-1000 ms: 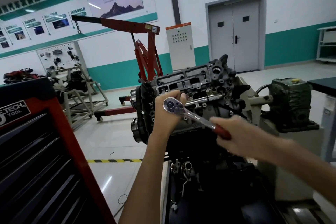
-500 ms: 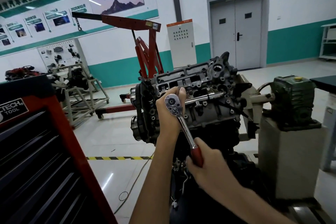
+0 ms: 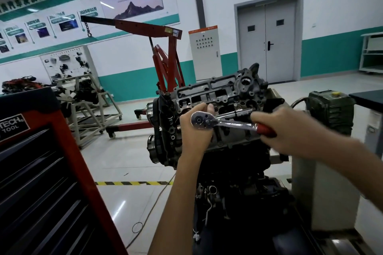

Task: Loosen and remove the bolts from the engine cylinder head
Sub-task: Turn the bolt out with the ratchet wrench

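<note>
The grey engine cylinder head (image 3: 219, 97) sits tilted on its stand, with bolt holes and cavities facing me. A chrome ratchet wrench (image 3: 228, 124) with a red handle lies roughly level across its near face. My left hand (image 3: 194, 130) grips round the ratchet's round head, holding it against the cylinder head. My right hand (image 3: 286, 130) grips the red handle at the right. The socket and the bolt under the ratchet head are hidden by my left hand.
A red and black tool cabinet (image 3: 41, 172) stands close at the left. A red engine hoist (image 3: 165, 58) is behind the engine. A green gearbox on a grey pedestal (image 3: 331, 114) stands at the right. A cable and yellow-black floor tape (image 3: 132, 183) lie on the floor.
My right hand has swung the ratchet handle back up from pointing down to roughly level on the right. My left hand has stayed on the ratchet head.
</note>
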